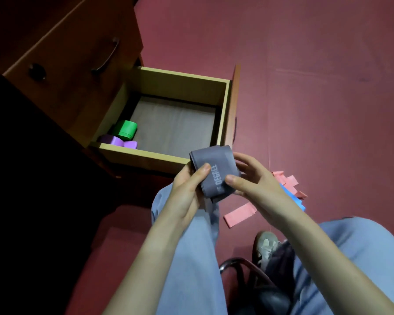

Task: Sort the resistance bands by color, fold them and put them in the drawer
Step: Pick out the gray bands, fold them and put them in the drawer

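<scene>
Roughly midway through, by the look of it.

Gripped in both hands above the lap: a grey band (214, 171), folded into a thick packet, white lettering facing up. Left hand (187, 189) curled round its left edge, thumb pressed flat on top. Right hand (253, 185) curled round the right edge, thumb on the lettering, fingers wrapped behind. Neither hand spread wide, both closed on the band.

Just beyond the fingertips and lower down: the open drawer (159, 155). Already inside, well to the left of the left fingers, in the near-left corner: 1 green band (125, 129), rolled or folded into a stub, and a purple band (116, 140) touching it on the near side.

Loose on the carpet (305, 64), to the right of and below the right fingers: pink bands (239, 215), at least 3 strips, lying flat, plus 1 blue band (301, 203) mostly hidden behind the right wrist. Exact count of pink strips hard to tell.

Judged from this: 2 colours stowed, grey folded but not yet placed, pink and blue yet to be folded. Likely next: carry the grey packet forward over the drawer's near wall and set it down beside the purple.
</scene>
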`<state>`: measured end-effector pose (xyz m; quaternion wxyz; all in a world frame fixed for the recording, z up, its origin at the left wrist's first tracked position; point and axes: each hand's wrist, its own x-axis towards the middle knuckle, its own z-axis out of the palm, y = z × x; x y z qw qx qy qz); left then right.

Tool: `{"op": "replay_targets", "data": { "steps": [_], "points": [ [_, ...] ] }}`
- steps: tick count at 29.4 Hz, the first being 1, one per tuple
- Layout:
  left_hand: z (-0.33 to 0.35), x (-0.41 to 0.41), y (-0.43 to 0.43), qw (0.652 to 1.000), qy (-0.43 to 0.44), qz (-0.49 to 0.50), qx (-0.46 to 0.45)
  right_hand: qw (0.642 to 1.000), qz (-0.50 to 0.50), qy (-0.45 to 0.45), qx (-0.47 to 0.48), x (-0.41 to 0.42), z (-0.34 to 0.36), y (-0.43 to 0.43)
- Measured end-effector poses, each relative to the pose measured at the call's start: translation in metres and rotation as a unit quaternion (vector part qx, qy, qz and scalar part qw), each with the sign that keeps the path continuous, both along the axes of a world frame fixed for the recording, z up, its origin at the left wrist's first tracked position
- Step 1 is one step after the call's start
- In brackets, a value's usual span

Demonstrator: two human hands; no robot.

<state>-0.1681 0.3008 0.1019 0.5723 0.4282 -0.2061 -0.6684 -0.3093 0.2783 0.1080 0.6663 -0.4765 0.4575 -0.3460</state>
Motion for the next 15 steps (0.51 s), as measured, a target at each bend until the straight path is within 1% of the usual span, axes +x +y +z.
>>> {"op": "replay_targets", "data": {
  "steps": [3,5,7,11,15],
  "points": [
    [-0.008,0.026,-0.023,0.999,-0.017,0.041,0.012,0.999,0.041,-0.002,-0.019,0.029,0.0,-0.03],
    [-0.011,0.043,-0.04,0.997,-0.04,0.06,0.018,0.999,0.037,0.002,-0.026,0.051,-0.005,-0.051],
    [-0.018,0.065,-0.06,0.994,-0.088,0.069,0.02,0.999,0.022,0.01,-0.031,0.077,-0.016,-0.075],
    [-0.037,0.11,-0.107,0.977,-0.191,0.078,0.047,0.999,-0.003,-0.016,0.043,0.121,-0.036,-0.124],
    [-0.061,0.15,-0.155,0.961,-0.23,0.126,0.086,0.988,-0.037,-0.065,0.135,0.169,-0.057,-0.182]
  ]
}}
